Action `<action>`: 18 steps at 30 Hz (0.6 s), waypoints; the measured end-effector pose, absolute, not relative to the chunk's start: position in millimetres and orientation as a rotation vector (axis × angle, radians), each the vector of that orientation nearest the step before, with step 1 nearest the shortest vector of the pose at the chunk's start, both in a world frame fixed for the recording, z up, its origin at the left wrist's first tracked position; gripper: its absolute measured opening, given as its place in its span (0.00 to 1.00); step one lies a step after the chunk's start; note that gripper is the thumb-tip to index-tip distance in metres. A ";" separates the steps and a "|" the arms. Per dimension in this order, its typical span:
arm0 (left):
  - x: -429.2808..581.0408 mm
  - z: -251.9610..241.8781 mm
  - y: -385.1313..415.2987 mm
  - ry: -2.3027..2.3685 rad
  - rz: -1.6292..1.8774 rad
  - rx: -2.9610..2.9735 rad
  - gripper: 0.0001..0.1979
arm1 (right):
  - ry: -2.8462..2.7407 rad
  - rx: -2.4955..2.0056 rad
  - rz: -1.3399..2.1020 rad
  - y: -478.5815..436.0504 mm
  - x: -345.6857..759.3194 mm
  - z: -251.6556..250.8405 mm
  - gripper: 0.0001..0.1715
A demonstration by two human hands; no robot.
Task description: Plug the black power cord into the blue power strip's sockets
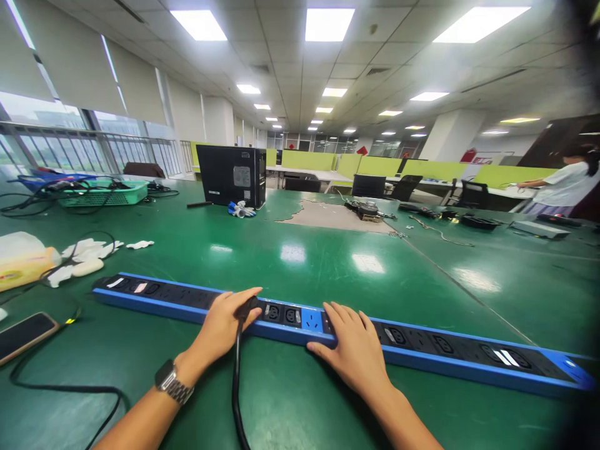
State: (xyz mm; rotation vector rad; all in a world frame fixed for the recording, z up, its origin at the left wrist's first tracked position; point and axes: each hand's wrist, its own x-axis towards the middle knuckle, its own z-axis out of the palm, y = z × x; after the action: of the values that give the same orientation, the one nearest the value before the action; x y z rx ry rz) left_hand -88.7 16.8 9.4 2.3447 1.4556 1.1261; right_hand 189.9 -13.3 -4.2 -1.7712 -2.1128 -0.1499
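Note:
A long blue-and-black power strip lies across the green table, with rows of sockets facing up. My left hand, with a watch on its wrist, is closed around a black power plug at the strip's middle. The plug's thick cable runs down towards me; whether its pins sit in a socket is hidden. Just right of a blue socket, my right hand grips the strip, fingers over the top and thumb along the near side.
A black computer case stands at the back beside blue-white gloves. On the left are a green basket of cables, crumpled tissues and a phone. Metal parts lie behind. Another person is far right.

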 end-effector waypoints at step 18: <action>-85.2 9.5 9.1 1.771 0.740 2.538 0.56 | -2.028 -1.520 -0.113 -12.5 175.1 -0.5 0.35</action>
State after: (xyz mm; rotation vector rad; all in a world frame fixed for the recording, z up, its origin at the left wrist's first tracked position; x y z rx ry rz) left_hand -85.2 9.1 9.5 2.5376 1.7714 0.7398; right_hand 175.1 -12.5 -0.5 -1.5198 -2.0281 -0.1132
